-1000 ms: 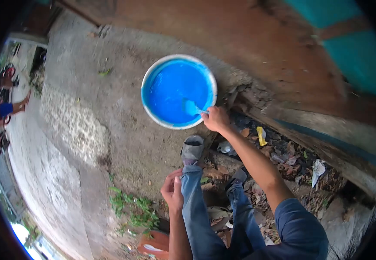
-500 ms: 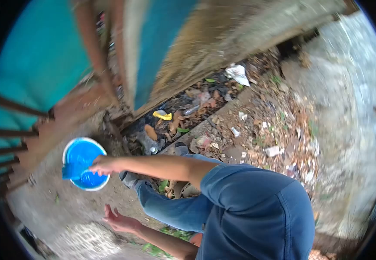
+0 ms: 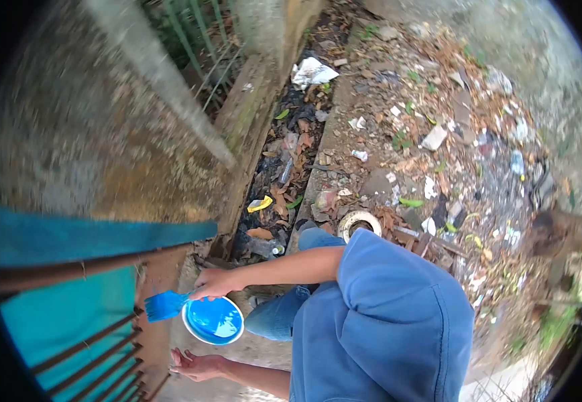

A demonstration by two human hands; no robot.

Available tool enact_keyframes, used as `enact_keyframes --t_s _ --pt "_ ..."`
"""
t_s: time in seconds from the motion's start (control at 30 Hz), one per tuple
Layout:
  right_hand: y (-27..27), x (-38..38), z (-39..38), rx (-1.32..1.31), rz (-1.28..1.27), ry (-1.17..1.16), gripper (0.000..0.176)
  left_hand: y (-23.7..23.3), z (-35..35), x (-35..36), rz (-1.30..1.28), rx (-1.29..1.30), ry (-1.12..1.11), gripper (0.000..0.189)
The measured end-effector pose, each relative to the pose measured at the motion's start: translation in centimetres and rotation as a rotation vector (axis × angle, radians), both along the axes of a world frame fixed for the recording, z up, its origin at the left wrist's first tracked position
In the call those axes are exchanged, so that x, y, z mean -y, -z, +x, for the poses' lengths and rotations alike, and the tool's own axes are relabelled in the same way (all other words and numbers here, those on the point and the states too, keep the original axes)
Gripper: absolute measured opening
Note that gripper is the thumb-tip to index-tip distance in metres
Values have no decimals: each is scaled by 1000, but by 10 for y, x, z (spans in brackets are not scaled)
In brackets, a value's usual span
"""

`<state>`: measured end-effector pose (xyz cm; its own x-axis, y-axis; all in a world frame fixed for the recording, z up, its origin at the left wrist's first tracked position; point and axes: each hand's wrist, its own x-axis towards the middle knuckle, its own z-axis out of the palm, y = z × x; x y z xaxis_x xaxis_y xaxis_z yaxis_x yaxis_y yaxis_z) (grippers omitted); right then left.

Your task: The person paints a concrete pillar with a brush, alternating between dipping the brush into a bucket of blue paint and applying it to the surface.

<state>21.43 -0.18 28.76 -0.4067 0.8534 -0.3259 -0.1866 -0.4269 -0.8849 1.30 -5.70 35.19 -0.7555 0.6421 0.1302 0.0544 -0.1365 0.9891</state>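
My right hand (image 3: 214, 284) is closed around the handle of a wide paintbrush (image 3: 164, 305), its bristles coated in blue. The brush is held out just beyond the rim of a round white tub (image 3: 239, 330) with bright blue paint inside. My right hand partly covers the far side of the tub. Lower in the view, my left hand (image 3: 198, 366) hovers beside the tub, holding nothing, with its fingers loosely curled and apart.
Past the brush stand a turquoise panel (image 3: 70, 315) with dark bars (image 3: 96, 342) and a blue-banded wall (image 3: 96, 236). A ditch (image 3: 284, 161) holds leaves and litter. Rubble (image 3: 432, 141) and a pale ring-shaped object (image 3: 360, 221) lie near my leg.
The view has swung round, so the wall and ditch sit differently. The paintbrush, over the paint before, is now outside the tub towards the panel. My left hand stays free.
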Motion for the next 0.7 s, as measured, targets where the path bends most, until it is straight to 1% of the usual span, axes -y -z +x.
enact_keyframes --t_s 0.07,0.13,0.2,0.27,0.3,0.33,0.37,0.4,0.43,0.47,0.5,0.53,0.57,0.6,0.67,0.7 --pt "-6 15 40 25 35 85 36 -5 25 -11 -26 5 104 49" --pt "-22 28 87 -58 -22 190 34 -15 60 -21 -16 -22 161 48" --pt "-20 38 126 -176 -94 245 31 -31 99 -27 -46 -38 231 43" --pt "-46 58 167 -156 -162 376 30 -23 110 -40 -49 -132 338 36" --pt "-37 60 176 -143 -139 474 31 -28 127 -41 -37 -119 351 34" --pt "-37 63 192 -115 -180 508 31 -35 147 -43 -15 -103 358 32" --pt "-54 68 213 -132 -205 504 28 -43 162 -46 33 -67 415 32" --pt "-61 70 227 -137 -125 579 25 -49 174 -47 79 -35 486 32" --pt "-66 71 243 -37 -76 614 23 -54 183 -47 132 -29 428 32" --pt "-72 68 260 58 -27 668 21 -57 194 -49 142 -28 486 33" --pt "-77 61 277 207 125 706 21 -61 202 -52 145 -28 555 33" --pt "-84 54 294 351 278 751 21 -63 209 -52 183 -22 530 33" --pt "-101 44 312 433 387 780 21 -64 215 -53 173 -23 539 32" --pt "-126 33 328 514 494 811 22 -63 219 -55 159 -23 550 31" --pt "-188 15 354 617 717 821 17 -67 227 -55 207 17 534 29" --pt "-226 9 363 669 796 822 16 -67 229 -55 197 20 524 29"
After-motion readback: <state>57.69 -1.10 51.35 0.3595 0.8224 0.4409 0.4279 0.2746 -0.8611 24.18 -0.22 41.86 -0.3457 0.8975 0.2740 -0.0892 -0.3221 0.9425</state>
